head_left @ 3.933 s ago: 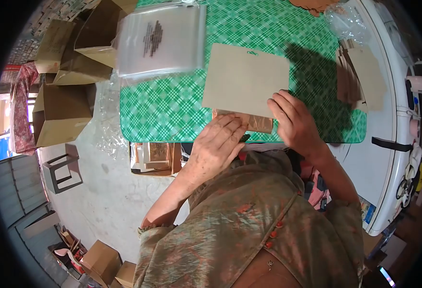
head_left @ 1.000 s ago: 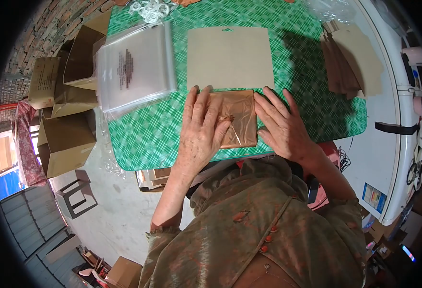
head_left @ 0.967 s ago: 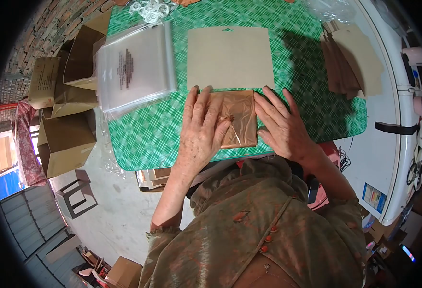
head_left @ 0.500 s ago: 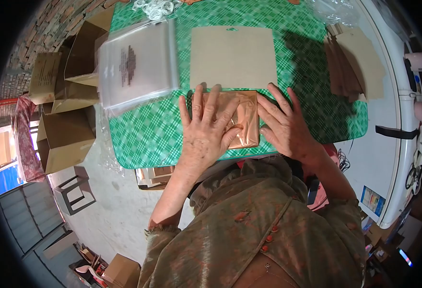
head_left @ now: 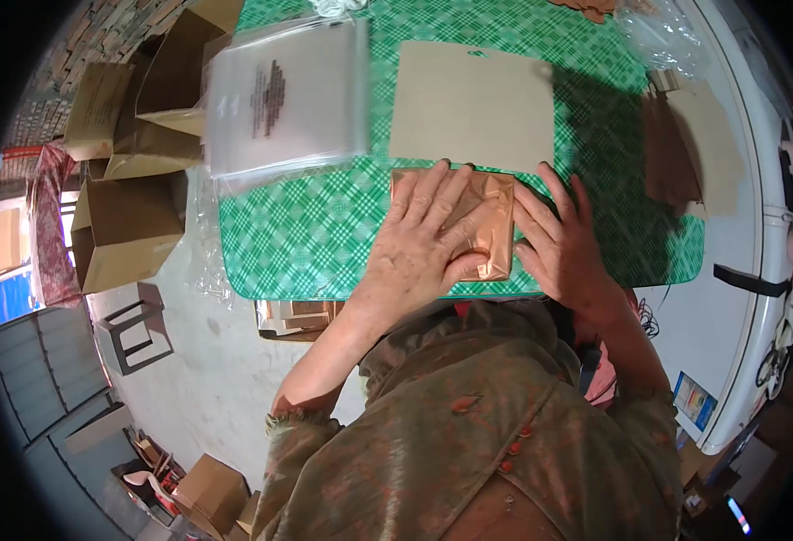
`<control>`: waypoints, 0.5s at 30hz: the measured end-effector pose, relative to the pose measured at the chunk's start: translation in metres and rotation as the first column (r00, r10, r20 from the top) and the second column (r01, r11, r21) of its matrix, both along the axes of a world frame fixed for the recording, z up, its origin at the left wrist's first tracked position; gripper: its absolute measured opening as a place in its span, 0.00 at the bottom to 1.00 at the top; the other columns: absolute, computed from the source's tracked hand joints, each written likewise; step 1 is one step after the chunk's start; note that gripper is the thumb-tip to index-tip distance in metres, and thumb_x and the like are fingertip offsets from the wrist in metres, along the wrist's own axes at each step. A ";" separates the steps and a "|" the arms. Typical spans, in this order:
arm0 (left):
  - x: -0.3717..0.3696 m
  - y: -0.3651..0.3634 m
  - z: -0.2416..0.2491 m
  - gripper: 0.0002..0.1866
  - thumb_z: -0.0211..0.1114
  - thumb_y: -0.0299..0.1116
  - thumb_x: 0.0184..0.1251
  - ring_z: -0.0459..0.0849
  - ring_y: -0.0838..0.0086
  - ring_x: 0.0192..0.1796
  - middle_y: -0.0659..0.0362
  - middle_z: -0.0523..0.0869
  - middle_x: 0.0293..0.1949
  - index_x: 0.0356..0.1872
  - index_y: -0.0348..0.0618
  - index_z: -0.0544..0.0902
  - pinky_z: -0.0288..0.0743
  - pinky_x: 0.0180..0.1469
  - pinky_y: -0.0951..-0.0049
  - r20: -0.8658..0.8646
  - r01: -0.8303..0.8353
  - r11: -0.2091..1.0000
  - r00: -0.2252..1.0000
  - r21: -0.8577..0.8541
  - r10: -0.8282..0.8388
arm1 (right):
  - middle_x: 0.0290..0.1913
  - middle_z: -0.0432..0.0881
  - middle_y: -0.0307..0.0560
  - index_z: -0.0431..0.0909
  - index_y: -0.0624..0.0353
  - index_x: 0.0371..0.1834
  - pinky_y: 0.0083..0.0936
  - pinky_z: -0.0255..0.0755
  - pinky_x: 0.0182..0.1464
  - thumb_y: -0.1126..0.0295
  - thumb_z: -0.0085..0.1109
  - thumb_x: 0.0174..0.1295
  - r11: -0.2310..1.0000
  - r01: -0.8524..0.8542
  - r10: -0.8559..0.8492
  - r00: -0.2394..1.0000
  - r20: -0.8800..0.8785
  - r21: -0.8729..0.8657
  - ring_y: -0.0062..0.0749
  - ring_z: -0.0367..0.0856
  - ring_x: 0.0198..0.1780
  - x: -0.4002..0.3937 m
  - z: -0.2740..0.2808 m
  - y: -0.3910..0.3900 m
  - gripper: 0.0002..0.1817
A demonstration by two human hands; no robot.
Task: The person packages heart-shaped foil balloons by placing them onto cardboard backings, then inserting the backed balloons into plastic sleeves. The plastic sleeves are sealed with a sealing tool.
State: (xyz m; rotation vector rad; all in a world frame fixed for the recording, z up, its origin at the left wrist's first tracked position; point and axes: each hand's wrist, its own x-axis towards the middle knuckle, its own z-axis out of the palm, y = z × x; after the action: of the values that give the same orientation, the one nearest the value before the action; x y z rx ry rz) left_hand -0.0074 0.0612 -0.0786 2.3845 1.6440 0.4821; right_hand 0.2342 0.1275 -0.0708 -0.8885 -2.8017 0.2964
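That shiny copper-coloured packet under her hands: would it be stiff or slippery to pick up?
The copper packet probably holds its shape: its edges look straight and square. Its glossy, wrinkled wrapping suggests a slippery film. The left hand lies flat on it and the right hand meets its edge, perhaps steadying it.

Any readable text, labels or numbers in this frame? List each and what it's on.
None can be read.
Clear plastic bags: block of dark print, too blurred to read.
Sticker on the white surface at right: too small to read.
Tan card and copper-coloured packet: no text visible.
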 end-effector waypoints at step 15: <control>-0.001 -0.002 -0.003 0.32 0.61 0.60 0.68 0.56 0.49 0.81 0.59 0.64 0.79 0.73 0.67 0.75 0.46 0.81 0.40 0.015 0.023 0.999 1.000 0.025 -0.023 | 0.77 0.66 0.43 0.74 0.61 0.70 0.63 0.46 0.77 0.64 0.68 0.59 0.999 0.022 -0.023 0.999 0.022 0.033 0.53 0.54 0.80 -0.005 0.008 -0.004 0.33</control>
State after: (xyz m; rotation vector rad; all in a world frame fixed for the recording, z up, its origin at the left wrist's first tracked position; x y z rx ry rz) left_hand -0.0087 0.0596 -0.0811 2.4084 1.6112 0.5181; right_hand 0.2296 0.1238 -0.0629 -0.9216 -2.8065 0.2376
